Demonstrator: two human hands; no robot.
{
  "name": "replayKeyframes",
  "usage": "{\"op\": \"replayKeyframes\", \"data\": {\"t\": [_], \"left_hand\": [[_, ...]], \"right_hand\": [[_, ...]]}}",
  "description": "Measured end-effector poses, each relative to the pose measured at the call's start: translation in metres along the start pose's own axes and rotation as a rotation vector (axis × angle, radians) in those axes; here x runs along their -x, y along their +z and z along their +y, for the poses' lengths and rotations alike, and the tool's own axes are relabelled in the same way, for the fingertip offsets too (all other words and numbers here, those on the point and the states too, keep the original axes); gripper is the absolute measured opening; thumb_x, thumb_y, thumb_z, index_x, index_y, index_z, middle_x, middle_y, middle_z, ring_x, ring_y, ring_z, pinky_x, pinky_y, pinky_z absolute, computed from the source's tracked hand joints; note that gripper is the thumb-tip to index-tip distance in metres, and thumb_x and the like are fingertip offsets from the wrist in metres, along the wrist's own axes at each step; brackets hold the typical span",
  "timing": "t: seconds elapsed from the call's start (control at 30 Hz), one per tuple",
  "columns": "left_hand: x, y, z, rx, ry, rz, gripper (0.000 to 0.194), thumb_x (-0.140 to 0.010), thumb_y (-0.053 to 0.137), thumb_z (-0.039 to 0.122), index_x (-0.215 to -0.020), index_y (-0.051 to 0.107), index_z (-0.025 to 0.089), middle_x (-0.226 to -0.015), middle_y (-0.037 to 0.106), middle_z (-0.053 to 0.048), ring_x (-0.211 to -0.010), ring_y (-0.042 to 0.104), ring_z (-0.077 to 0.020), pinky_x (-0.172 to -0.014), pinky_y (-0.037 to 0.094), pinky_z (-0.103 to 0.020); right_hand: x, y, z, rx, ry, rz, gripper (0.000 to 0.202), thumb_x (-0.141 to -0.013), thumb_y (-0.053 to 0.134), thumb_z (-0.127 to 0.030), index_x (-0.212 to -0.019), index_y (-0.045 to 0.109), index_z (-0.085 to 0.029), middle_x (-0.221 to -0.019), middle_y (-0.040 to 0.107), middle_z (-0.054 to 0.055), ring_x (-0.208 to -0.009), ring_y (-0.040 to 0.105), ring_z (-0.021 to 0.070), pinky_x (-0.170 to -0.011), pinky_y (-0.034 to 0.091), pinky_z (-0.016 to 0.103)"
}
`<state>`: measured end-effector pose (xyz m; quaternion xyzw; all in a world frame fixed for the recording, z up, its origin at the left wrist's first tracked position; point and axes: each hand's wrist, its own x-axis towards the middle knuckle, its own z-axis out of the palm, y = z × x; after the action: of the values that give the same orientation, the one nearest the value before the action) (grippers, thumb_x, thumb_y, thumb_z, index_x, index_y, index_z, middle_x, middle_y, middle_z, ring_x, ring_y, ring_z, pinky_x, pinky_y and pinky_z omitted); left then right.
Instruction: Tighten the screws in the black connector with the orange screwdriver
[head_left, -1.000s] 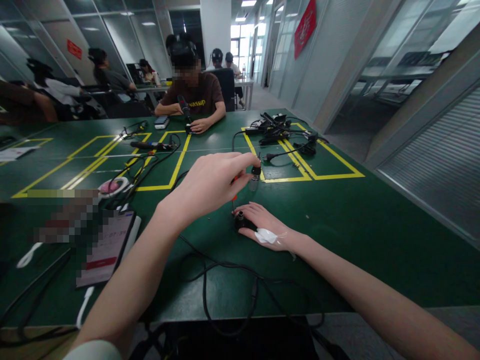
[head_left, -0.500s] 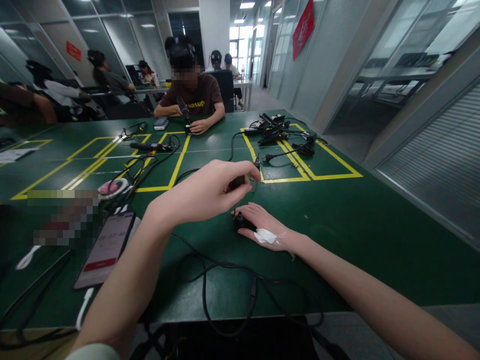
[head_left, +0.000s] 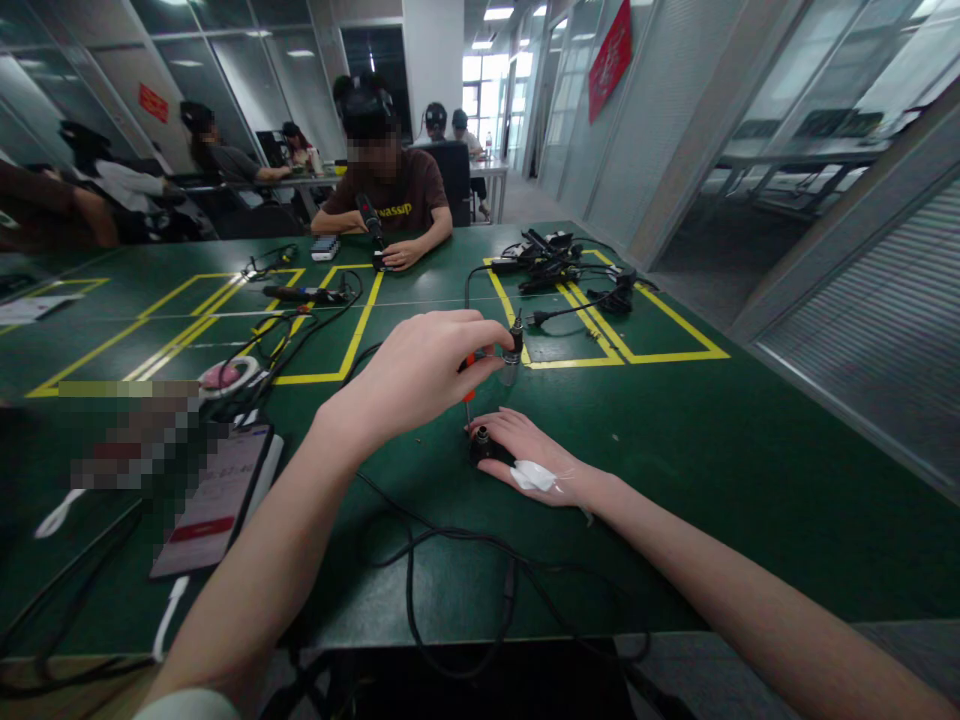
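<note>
In the middle of the head view my left hand [head_left: 439, 360] curls closed around a screwdriver [head_left: 469, 388] with an orange-red handle. Its thin shaft points down toward a black part [head_left: 481, 446] with a short round stub on top. My right hand [head_left: 521, 450], white tape on its back, lies low on the table with fingers and thumb around that part. The part's far side is hidden by my fingers. Just beyond my left fingertips is a small dark cylinder [head_left: 515, 340] with a pointed top and clear lower portion; whether my fingers touch it I cannot tell.
Black cable [head_left: 465, 535] loops across the green table [head_left: 675, 480] in front of me. A phone [head_left: 214, 500] lies at left, near a roll of tape [head_left: 229, 376]. A heap of black cords [head_left: 547, 262] sits at back right. Opposite, a person [head_left: 397, 200] works at the table.
My left hand has turned and shifted slightly, so the screwdriver's orange-red handle and the dark cylinder show more. My right hand stays around the black part.
</note>
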<state>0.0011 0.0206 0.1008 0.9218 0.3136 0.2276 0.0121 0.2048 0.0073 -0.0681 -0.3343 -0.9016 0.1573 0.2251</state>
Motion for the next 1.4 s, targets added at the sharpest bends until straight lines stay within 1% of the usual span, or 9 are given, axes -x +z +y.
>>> {"op": "replayKeyframes", "data": {"t": [0.07, 0.2, 0.37, 0.67, 0.87, 0.97, 1.1, 1.3, 1.4], "left_hand": [[0.000, -0.003, 0.003, 0.072, -0.003, -0.042, 0.013, -0.093, 0.059, 0.022, -0.094, 0.071, 0.017, -0.084, 0.072, -0.004, -0.074, 0.065, -0.0161, -0.067, 0.043, -0.025], [0.004, -0.014, 0.008, 0.218, -0.002, -0.153, 0.014, -0.082, 0.058, 0.010, -0.093, 0.063, 0.017, -0.082, 0.068, 0.000, -0.066, 0.058, -0.0115, -0.062, 0.042, -0.022], [0.007, -0.022, 0.010, 0.336, -0.043, -0.226, 0.017, -0.092, 0.056, 0.018, -0.107, 0.064, 0.018, -0.079, 0.069, 0.002, -0.063, 0.060, -0.0104, -0.062, 0.044, -0.021], [0.004, -0.010, -0.001, -0.063, -0.170, -0.083, 0.016, -0.085, 0.072, 0.029, -0.100, 0.076, 0.023, -0.068, 0.070, -0.001, -0.065, 0.066, -0.0177, -0.063, 0.040, -0.026], [0.001, -0.007, 0.000, 0.119, -0.057, -0.078, 0.006, -0.084, 0.062, 0.020, -0.090, 0.065, 0.018, -0.084, 0.067, -0.002, -0.066, 0.057, -0.0130, -0.061, 0.039, -0.025], [0.004, -0.013, 0.002, 0.212, -0.070, -0.120, 0.020, -0.075, 0.058, 0.011, -0.094, 0.059, 0.019, -0.083, 0.061, 0.001, -0.063, 0.052, -0.0111, -0.059, 0.039, -0.024], [0.007, -0.019, 0.000, 0.295, -0.089, -0.171, 0.015, -0.083, 0.058, 0.013, -0.097, 0.056, 0.019, -0.088, 0.063, 0.000, -0.069, 0.055, -0.0117, -0.062, 0.043, -0.024], [0.005, -0.015, 0.000, 0.151, -0.079, -0.111, 0.017, -0.089, 0.067, 0.025, -0.105, 0.067, 0.020, -0.074, 0.068, 0.001, -0.065, 0.062, -0.0141, -0.064, 0.042, -0.025], [0.002, -0.011, 0.000, -0.045, -0.110, -0.068, 0.018, -0.089, 0.070, 0.038, -0.090, 0.072, 0.020, -0.067, 0.067, -0.001, -0.063, 0.062, -0.0168, -0.063, 0.038, -0.027]], "right_hand": [[0.000, 0.000, -0.001, -0.004, -0.012, 0.009, 0.028, -0.101, 0.060, -0.035, -0.123, 0.061, -0.018, -0.133, 0.068, 0.017, -0.129, 0.061, 0.0301, -0.119, 0.038, 0.059], [0.000, -0.001, -0.002, -0.015, -0.018, 0.015, 0.028, -0.101, 0.061, -0.035, -0.124, 0.061, -0.020, -0.132, 0.068, 0.015, -0.129, 0.061, 0.0299, -0.117, 0.039, 0.059], [0.000, 0.000, -0.001, -0.022, -0.011, 0.024, 0.031, -0.099, 0.062, -0.033, -0.128, 0.061, -0.021, -0.132, 0.069, 0.015, -0.129, 0.061, 0.0308, -0.117, 0.039, 0.059], [-0.001, -0.002, 0.000, -0.008, -0.008, 0.000, 0.029, -0.101, 0.059, -0.036, -0.125, 0.060, -0.019, -0.134, 0.068, 0.016, -0.131, 0.060, 0.0308, -0.119, 0.038, 0.059], [0.000, -0.001, 0.000, 0.010, -0.010, 0.004, 0.029, -0.101, 0.059, -0.036, -0.124, 0.060, -0.018, -0.133, 0.068, 0.017, -0.130, 0.062, 0.0311, -0.118, 0.039, 0.060], [-0.001, -0.001, -0.001, 0.002, -0.013, 0.004, 0.029, -0.101, 0.060, -0.035, -0.125, 0.060, -0.019, -0.133, 0.068, 0.016, -0.130, 0.062, 0.0309, -0.119, 0.039, 0.060], [0.000, 0.000, 0.000, -0.005, -0.014, 0.008, 0.029, -0.101, 0.060, -0.035, -0.126, 0.060, -0.019, -0.134, 0.068, 0.016, -0.131, 0.061, 0.0303, -0.120, 0.037, 0.060], [0.000, 0.000, 0.000, -0.008, 0.000, -0.001, 0.031, -0.101, 0.060, -0.037, -0.126, 0.061, -0.019, -0.136, 0.067, 0.016, -0.132, 0.060, 0.0302, -0.120, 0.037, 0.060], [0.000, -0.002, -0.001, -0.011, -0.001, -0.002, 0.030, -0.101, 0.060, -0.037, -0.126, 0.061, -0.019, -0.135, 0.067, 0.016, -0.132, 0.060, 0.0300, -0.120, 0.037, 0.059]]}}
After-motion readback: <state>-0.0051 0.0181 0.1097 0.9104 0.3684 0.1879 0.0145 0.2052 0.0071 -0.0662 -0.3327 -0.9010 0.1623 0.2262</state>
